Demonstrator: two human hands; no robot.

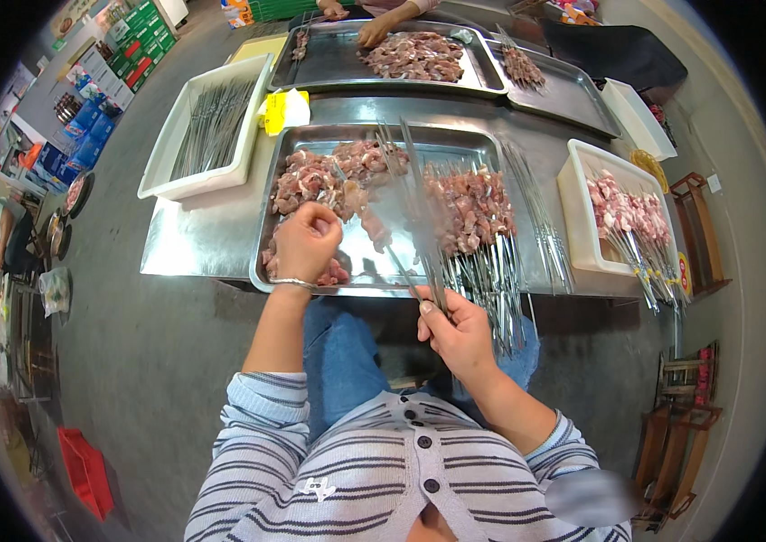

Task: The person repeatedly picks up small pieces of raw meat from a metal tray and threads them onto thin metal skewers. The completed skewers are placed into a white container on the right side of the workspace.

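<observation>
My right hand (454, 328) grips several flat metal skewers (423, 223) at their lower ends; they point away from me. One of them slants left and carries pieces of raw meat (372, 227). Just left of it, my left hand (311, 244) is curled above the steel tray (396, 291); whether its fingertips hold anything is hidden. Loose raw meat chunks (308, 179) lie in the tray's left part. Loaded meat skewers (471, 206) are piled in its right part, their bare metal ends over the near rim.
Bare skewers fill a white bin (152, 183) at left; more (539, 217) lie right of the tray. Another white bin (576, 223) holds meat skewers. Across the steel table (179, 237), a co-worker's hand (379, 30) touches meat in a second tray (328, 85).
</observation>
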